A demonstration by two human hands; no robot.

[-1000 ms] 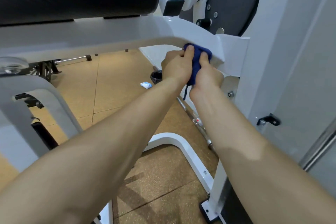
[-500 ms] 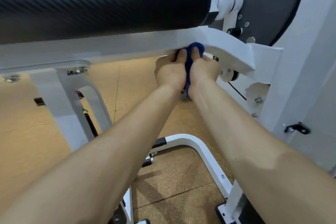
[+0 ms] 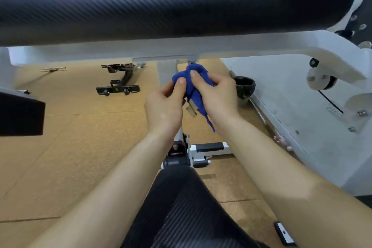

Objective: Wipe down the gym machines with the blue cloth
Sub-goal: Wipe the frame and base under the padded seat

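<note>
Counted: 2 hands, left [image 3: 164,106] and right [image 3: 218,98]; 1 blue cloth [image 3: 193,84]; 2 black pads, roller [image 3: 171,0] and seat [image 3: 187,207]; 1 black cup [image 3: 244,86].

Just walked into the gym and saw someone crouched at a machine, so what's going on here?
A person is holding a bunched blue cloth in both hands, left hand and right hand, just below the machine's white frame bar under the black pad. The cloth isn't pressed on the frame right now.
</note>
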